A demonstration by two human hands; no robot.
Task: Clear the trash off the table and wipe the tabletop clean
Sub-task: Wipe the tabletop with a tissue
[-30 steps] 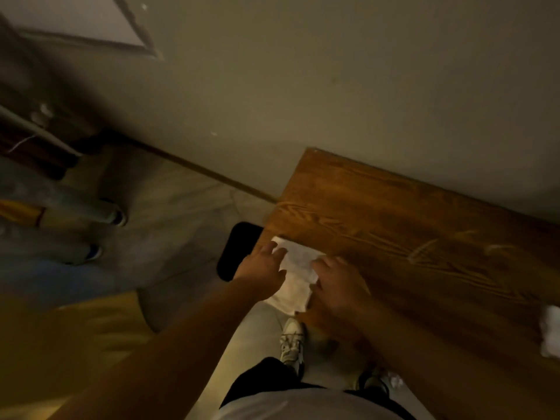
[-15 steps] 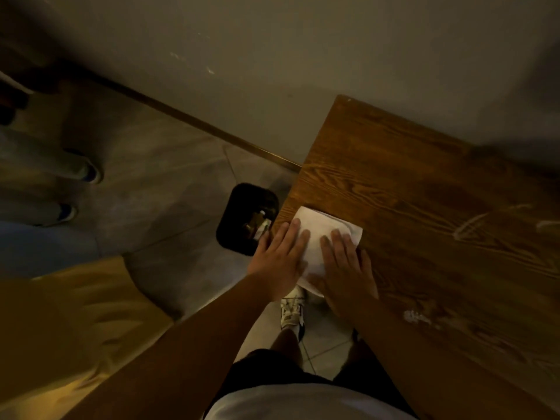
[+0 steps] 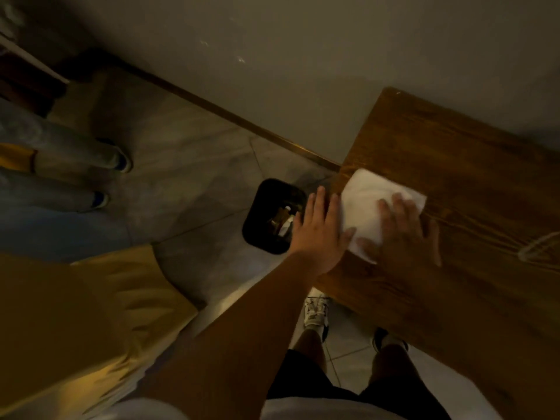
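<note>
A soft white folded cloth (image 3: 374, 204) lies at the left edge of the grained wooden table (image 3: 472, 177), right of centre. The right hand (image 3: 404, 234) presses flat on it, fingers spread; the left hand (image 3: 319, 231), open, touches its edge above a black square bin (image 3: 260, 225).

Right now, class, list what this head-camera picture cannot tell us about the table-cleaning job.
1. Most of the table: cut off by the right edge, so leftover trash is unknown.
2. Contents of the bin: dim, partly behind the left hand.
3. Part of the napkin: covered by the right hand.
4. The bystander's legs: blurred, cut by the left edge.
</note>
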